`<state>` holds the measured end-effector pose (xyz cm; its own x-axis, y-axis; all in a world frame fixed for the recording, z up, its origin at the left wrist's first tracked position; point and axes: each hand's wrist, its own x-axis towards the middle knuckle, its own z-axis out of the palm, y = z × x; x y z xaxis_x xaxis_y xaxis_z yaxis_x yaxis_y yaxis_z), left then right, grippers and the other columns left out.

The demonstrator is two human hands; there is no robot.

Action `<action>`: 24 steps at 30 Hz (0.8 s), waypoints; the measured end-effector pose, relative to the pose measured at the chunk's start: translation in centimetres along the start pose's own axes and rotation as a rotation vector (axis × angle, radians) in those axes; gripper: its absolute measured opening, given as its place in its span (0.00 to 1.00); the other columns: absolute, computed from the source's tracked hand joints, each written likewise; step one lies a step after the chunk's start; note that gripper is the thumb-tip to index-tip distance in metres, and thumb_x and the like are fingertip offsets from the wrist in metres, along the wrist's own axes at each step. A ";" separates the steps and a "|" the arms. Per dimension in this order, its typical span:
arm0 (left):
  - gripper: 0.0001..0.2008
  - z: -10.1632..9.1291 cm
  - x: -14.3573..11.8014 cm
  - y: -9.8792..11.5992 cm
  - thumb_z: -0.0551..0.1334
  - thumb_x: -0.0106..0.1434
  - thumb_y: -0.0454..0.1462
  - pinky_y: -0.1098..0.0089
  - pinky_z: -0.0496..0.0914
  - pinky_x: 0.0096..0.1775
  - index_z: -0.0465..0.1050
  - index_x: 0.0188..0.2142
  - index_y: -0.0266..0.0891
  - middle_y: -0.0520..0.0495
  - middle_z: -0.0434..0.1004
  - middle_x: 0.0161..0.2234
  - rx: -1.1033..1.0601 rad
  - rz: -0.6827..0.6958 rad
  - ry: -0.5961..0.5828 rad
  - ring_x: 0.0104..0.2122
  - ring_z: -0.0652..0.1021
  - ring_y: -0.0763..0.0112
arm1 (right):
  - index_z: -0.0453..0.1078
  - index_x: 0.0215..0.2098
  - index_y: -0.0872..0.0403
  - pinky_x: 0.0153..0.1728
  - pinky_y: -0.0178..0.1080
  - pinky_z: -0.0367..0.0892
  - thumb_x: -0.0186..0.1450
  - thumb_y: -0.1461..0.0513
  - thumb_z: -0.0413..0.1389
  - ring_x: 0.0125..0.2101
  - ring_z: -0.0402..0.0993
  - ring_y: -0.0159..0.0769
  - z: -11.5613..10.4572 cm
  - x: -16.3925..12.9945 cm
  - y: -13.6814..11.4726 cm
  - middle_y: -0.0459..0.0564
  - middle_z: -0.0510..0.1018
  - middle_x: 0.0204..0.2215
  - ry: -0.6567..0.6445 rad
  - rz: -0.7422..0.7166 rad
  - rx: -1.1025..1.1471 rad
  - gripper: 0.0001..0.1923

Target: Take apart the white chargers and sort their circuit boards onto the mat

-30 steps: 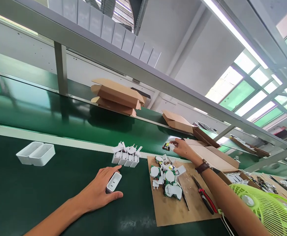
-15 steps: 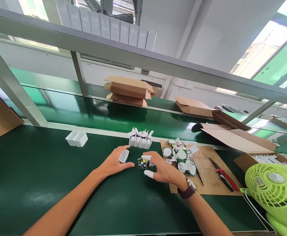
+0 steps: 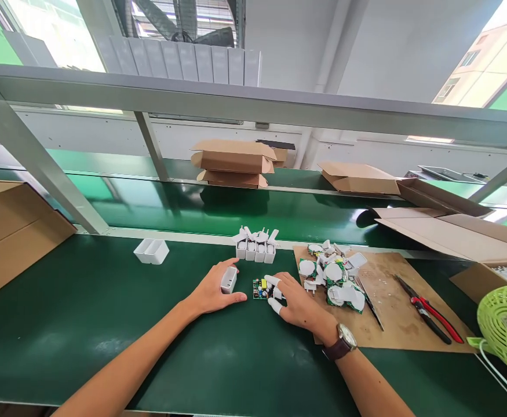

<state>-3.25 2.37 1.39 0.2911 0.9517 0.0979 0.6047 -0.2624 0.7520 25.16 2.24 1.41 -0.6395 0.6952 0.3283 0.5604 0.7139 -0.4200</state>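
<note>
The left hand [image 3: 215,289] cupped a white charger shell [image 3: 229,280] against the green counter [image 3: 105,324], fingers curled around it and thumb stretched along the mat. Just beside it, the right hand [image 3: 294,301], with white cots on its fingertips, pinched a small green circuit board [image 3: 261,288] lying flat on the counter. The sound play here seemed to be keeping the shell's open end turned toward the board and holding the board by its edges, clear of the components. A row of finished shells [image 3: 256,250] stood behind, a heap of parts [image 3: 335,281] lay right, on the cardboard sheet [image 3: 392,324].
</note>
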 end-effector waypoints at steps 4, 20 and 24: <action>0.46 0.0 -0.2 0.2 0.71 0.55 0.55 0.52 0.68 0.59 0.56 0.68 0.44 0.40 0.72 0.58 -0.060 0.006 0.014 0.56 0.74 0.51 | 0.61 0.64 0.51 0.47 0.54 0.76 0.62 0.70 0.55 0.47 0.72 0.49 0.5 0.0 -0.2 0.56 0.75 0.46 0.103 -0.031 -0.032 0.32; 0.38 0.2 -1.5 -0.7 0.66 0.63 0.41 0.56 0.70 0.60 0.52 0.69 0.47 0.44 0.72 0.60 -0.121 0.101 0.072 0.57 0.76 0.59 | 0.57 0.65 0.45 0.51 0.53 0.73 0.65 0.69 0.56 0.52 0.72 0.46 -1.3 4.0 -4.6 0.55 0.73 0.51 0.459 -0.178 0.033 0.33; 0.36 0.6 -1.7 -0.8 0.66 0.66 0.39 0.54 0.71 0.60 0.51 0.69 0.49 0.42 0.72 0.59 -0.036 0.291 0.187 0.57 0.76 0.58 | 0.56 0.66 0.45 0.49 0.53 0.75 0.65 0.71 0.55 0.50 0.73 0.47 0.1 3.3 -5.6 0.55 0.74 0.49 0.490 -0.219 -0.018 0.34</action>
<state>-3.80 0.84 0.17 0.3047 0.8514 0.4269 0.4890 -0.5245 0.6970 19.86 0.57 4.74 -0.4244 0.4848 0.7648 0.4527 0.8451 -0.2845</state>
